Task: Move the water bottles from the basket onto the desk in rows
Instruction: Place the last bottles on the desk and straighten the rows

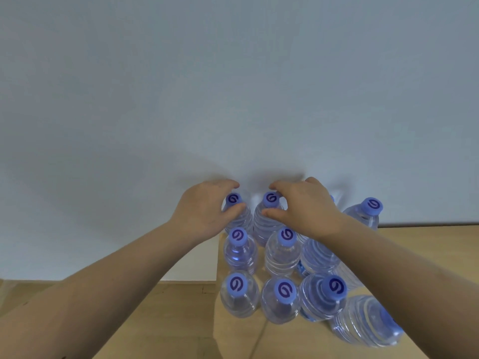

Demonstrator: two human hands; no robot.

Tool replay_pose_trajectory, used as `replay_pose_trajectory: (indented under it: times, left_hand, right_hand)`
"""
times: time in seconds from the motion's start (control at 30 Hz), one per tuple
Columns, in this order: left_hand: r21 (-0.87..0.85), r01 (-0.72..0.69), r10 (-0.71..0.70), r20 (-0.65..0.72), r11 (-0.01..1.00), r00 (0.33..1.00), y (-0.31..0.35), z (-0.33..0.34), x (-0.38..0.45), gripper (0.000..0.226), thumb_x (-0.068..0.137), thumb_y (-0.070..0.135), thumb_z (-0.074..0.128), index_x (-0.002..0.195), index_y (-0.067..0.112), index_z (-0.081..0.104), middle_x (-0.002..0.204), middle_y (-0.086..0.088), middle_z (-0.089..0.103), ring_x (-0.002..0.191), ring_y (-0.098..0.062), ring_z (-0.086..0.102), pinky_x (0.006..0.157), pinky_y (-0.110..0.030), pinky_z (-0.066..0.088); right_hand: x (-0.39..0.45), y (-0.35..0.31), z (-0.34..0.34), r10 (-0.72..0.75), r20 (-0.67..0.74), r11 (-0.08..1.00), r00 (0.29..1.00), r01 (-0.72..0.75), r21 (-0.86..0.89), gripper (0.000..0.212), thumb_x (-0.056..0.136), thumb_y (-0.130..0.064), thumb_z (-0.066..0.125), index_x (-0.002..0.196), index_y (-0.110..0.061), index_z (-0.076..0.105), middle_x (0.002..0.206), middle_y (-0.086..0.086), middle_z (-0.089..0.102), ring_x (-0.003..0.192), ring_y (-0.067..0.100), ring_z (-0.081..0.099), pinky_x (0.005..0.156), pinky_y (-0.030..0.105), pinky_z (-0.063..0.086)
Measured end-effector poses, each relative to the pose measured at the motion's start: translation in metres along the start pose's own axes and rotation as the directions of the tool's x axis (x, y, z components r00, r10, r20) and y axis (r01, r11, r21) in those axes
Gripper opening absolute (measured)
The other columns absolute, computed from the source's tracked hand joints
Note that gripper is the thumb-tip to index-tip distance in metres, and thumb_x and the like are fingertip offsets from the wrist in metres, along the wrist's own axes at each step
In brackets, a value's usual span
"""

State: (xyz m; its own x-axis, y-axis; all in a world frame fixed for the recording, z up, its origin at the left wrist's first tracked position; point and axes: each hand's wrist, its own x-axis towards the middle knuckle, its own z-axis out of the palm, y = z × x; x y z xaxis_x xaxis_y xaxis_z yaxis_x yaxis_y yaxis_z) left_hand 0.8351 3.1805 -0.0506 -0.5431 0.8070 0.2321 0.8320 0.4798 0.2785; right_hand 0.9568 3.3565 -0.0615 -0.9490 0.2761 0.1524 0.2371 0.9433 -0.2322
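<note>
Curling around two bottle necks, the fingers are seen grasping just under the caps: the left hand (204, 211) holds the far-left bottle (239, 216), the right hand (308, 208) the bottle beside it (267, 218). Both stand upright at the far edge of the wooden desk (427, 250), against a pale wall (233, 86). The other bottles (281, 252), ribbed clear plastic with blue logo caps, are ranked closely; one is largely hidden behind the right wrist, another cut off at lower right.
</note>
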Motion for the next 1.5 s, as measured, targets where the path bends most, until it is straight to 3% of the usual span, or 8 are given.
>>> replay_pose_trajectory:
  times: [0.1,0.2,0.37,0.73,0.97,1.13,1.27,1.5]
  left_hand:
    - [0.001,-0.152,0.152,-0.066,0.988,0.986,0.011,-0.013,-0.021,0.038,0.084,0.057,0.05,0.095,0.023,0.065,0.084,0.009,0.068,0.077,-0.012,0.062,0.062,-0.029,0.05]
    - [0.007,-0.26,0.252,0.213,0.966,0.944,0.017,-0.01,-0.04,0.044,0.081,0.063,0.048,0.099,0.026,0.063,0.085,0.009,0.066,0.079,-0.013,0.06,0.064,-0.033,0.049]
    - [-0.059,-0.144,0.154,0.284,0.988,0.946,0.013,-0.007,-0.04,0.032,0.086,0.042,0.06,0.112,0.025,0.063,0.094,0.003,0.07,0.087,-0.018,0.062,0.075,-0.036,0.049]
    - [-0.046,-0.1,0.109,0.278,0.994,0.954,0.017,-0.011,-0.043,0.036,0.085,0.04,0.062,0.118,0.027,0.062,0.102,0.002,0.07,0.095,-0.019,0.061,0.08,-0.034,0.047]
    - [-0.071,-0.02,0.037,0.249,0.997,0.968,0.023,-0.019,-0.049,0.043,0.084,0.049,0.06,0.121,0.027,0.058,0.105,0.005,0.067,0.096,-0.015,0.06,0.081,-0.033,0.048]
    - [-0.053,-0.184,0.186,0.036,0.981,0.982,0.029,-0.034,-0.072,0.046,0.081,0.067,0.046,0.094,0.027,0.064,0.082,0.012,0.065,0.075,-0.008,0.059,0.062,-0.029,0.049]
    - [-0.005,-0.271,0.251,0.389,0.963,0.886,0.037,-0.026,-0.089,0.05,0.074,0.07,0.048,0.103,0.03,0.06,0.09,0.008,0.066,0.081,-0.012,0.059,0.069,-0.033,0.048]
    - [0.073,-0.297,0.239,0.427,0.952,0.872,0.037,-0.029,-0.093,0.027,0.086,0.045,0.054,0.093,0.021,0.06,0.079,0.0,0.063,0.069,-0.02,0.051,0.062,-0.035,0.041]
  right_hand:
    - [-0.018,-0.002,-0.017,0.026,-0.027,0.999,0.999,-0.026,0.027,0.068,0.08,-0.073,0.039,0.13,-0.028,0.05,0.109,-0.006,0.068,0.099,0.019,0.059,0.091,0.034,0.038]
    - [-0.043,-0.004,-0.034,0.015,0.102,0.998,0.995,-0.021,0.059,0.056,0.076,-0.075,0.047,0.114,-0.035,0.056,0.101,-0.013,0.065,0.094,0.011,0.057,0.079,0.031,0.045]
    - [-0.05,-0.01,-0.026,-0.033,0.352,0.983,0.936,0.095,-0.16,0.038,0.082,-0.056,0.056,0.096,-0.02,0.056,0.069,-0.006,0.05,0.07,0.017,0.052,0.05,0.028,0.029]
    - [-0.046,-0.012,-0.007,-0.053,0.206,0.996,0.977,0.065,-0.054,0.037,0.081,-0.063,0.052,0.084,-0.027,0.054,0.086,-0.005,0.067,0.077,0.017,0.06,0.064,0.034,0.049]
    - [-0.054,-0.019,-0.012,0.015,0.216,1.0,0.976,-0.011,-0.022,0.054,0.078,-0.069,0.054,0.114,-0.029,0.056,0.102,-0.009,0.069,0.087,0.013,0.062,0.071,0.03,0.048]
    - [-0.079,-0.029,-0.038,0.044,0.116,0.993,0.992,-0.057,0.106,0.072,0.069,-0.082,0.042,0.122,-0.036,0.054,0.106,-0.016,0.067,0.094,0.007,0.058,0.082,0.028,0.045]
    - [-0.105,-0.044,-0.049,-0.061,0.254,0.998,0.965,0.057,0.024,0.066,0.064,-0.077,0.054,0.117,-0.037,0.054,0.096,-0.014,0.063,0.085,0.008,0.052,0.081,0.027,0.037]
    - [-0.109,-0.056,-0.041,-0.112,0.391,0.973,0.914,0.18,-0.142,0.028,0.09,-0.046,0.051,0.106,-0.024,0.055,0.061,-0.008,0.036,0.085,0.023,0.053,0.057,0.029,0.021]
